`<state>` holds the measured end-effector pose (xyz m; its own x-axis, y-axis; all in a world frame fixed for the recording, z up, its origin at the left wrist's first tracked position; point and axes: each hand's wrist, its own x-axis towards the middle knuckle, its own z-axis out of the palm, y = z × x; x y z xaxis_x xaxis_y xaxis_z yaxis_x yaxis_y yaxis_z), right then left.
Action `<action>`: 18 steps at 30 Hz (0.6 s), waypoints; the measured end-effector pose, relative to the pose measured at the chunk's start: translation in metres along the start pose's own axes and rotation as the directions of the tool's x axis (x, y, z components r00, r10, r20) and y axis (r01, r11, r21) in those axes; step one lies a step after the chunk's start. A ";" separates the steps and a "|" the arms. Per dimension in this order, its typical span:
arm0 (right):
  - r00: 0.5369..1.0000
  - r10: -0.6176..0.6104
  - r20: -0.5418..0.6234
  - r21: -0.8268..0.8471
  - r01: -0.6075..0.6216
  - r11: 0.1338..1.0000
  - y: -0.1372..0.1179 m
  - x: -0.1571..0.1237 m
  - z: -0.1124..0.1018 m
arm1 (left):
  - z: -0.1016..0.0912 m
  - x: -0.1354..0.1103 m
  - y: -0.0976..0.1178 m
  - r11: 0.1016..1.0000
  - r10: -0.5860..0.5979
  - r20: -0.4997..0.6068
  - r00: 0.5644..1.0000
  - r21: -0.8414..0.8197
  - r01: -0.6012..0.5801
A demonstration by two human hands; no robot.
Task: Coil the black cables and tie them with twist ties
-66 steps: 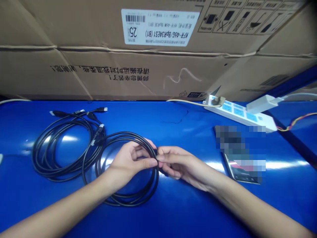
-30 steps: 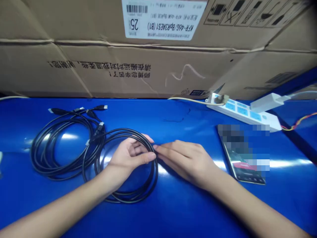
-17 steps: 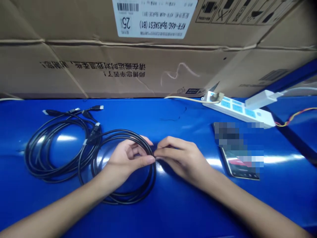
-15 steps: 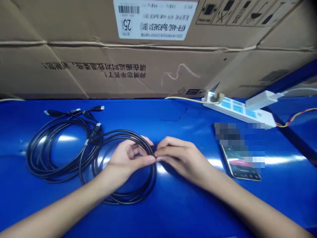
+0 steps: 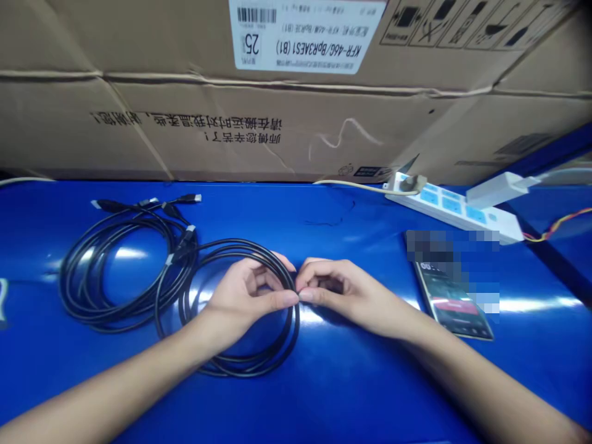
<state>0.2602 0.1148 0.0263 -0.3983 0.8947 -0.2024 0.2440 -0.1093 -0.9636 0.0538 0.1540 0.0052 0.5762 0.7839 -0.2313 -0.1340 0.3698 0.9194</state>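
A coiled black cable (image 5: pixel 281 270) lies on the blue table with its right side lifted slightly between my hands. My left hand (image 5: pixel 245 293) is closed round the coil's right side, thumb in front and fingers behind. Just right of it, my right hand (image 5: pixel 345 293) pinches with thumb and forefinger against the coil's outer edge, close to the left thumb. Whatever lies between the right fingertips is too small or hidden to make out. A cable connector (image 5: pixel 184 245) with a pale tip sits at the coil's upper left.
Another black cable coil (image 5: pixel 69 274) with several connector ends lies at the left, touching the held one. A phone (image 5: pixel 451 296) lies to the right, partly blurred. Behind it is a white power strip (image 5: pixel 456 213) with a plugged-in adapter (image 5: pixel 497 190). A large cardboard box (image 5: pixel 185 142) borders the back.
The whole view has shifted slightly, so things sit a little further right. My right fingers have curled in more, and the thumb now presses at the coil. The left hand keeps its hold.
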 end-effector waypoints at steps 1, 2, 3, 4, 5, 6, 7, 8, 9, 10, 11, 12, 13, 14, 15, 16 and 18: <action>0.999 0.029 0.017 0.031 -0.030 0.999 -0.001 0.000 -0.001 | 0.000 -0.001 0.000 1.000 -0.008 0.014 1.000 0.004 0.008; 0.998 0.052 0.035 0.054 -0.054 0.997 -0.002 -0.001 -0.001 | 0.000 -0.002 0.001 1.000 -0.017 0.028 0.999 0.008 0.017; 0.997 0.065 0.052 0.069 -0.068 0.995 -0.003 -0.002 -0.001 | 0.001 -0.002 0.001 1.000 -0.028 0.041 0.999 0.012 0.027; 0.995 0.071 0.065 0.077 -0.076 0.994 -0.003 -0.003 -0.002 | 0.000 -0.002 0.002 0.999 -0.038 0.050 0.998 0.017 0.037; 0.995 0.072 0.075 0.083 -0.078 0.993 -0.004 -0.004 -0.002 | 0.000 -0.002 0.003 0.999 -0.044 0.056 0.997 0.022 0.043; 0.994 0.071 0.082 0.089 -0.079 0.993 -0.005 -0.004 -0.001 | 0.000 -0.002 0.003 0.999 -0.047 0.059 0.997 0.029 0.045; 0.994 0.070 0.084 0.094 -0.078 0.992 -0.006 -0.005 -0.001 | 0.000 -0.001 0.004 0.998 -0.047 0.056 0.997 0.036 0.045; 0.994 0.069 0.085 0.099 -0.078 0.992 -0.006 -0.005 0.000 | 0.000 0.000 0.004 0.998 -0.047 0.052 0.998 0.046 0.045; 0.994 0.069 0.079 0.104 -0.077 0.992 -0.007 -0.005 0.001 | 0.000 0.001 0.003 0.997 -0.050 0.045 0.998 0.052 0.048; 0.995 0.071 0.069 0.109 -0.079 0.991 -0.007 -0.005 0.002 | 0.000 0.001 0.002 0.997 -0.057 0.035 0.998 0.058 0.055; 0.996 0.073 0.055 0.116 -0.079 0.990 -0.006 -0.004 0.004 | 0.001 0.001 0.000 0.995 -0.067 0.024 0.997 0.071 0.066; 0.997 0.071 0.039 0.129 -0.076 0.989 -0.006 -0.003 0.006 | 0.002 0.001 -0.002 0.992 -0.074 0.010 0.997 0.105 0.073; 0.997 0.068 0.021 0.152 -0.070 0.986 -0.005 -0.002 0.008 | 0.003 -0.001 -0.004 0.985 -0.076 -0.002 0.997 0.156 0.075; 0.998 0.062 0.005 0.185 -0.062 0.981 -0.004 -0.001 0.010 | 0.004 -0.003 -0.005 0.975 -0.073 -0.015 0.997 0.211 0.074; 0.998 0.059 -0.011 0.222 -0.055 0.973 -0.003 0.000 0.012 | 0.005 -0.005 -0.004 0.958 -0.063 -0.020 0.998 0.277 0.066; 0.998 0.064 -0.025 0.260 -0.056 0.964 -0.003 0.001 0.014 | 0.007 -0.007 -0.003 0.932 -0.054 -0.009 0.998 0.359 0.054; 0.994 0.101 -0.046 0.321 -0.081 0.944 -0.001 0.003 0.017 | 0.008 -0.011 0.005 0.835 -0.055 0.068 0.996 0.551 0.008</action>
<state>0.2437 0.1098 0.0237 -0.3309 0.8979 -0.2903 -0.0212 -0.3146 -0.9490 0.0535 0.1434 0.0146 0.6360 0.7268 -0.2593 0.3372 0.0405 0.9405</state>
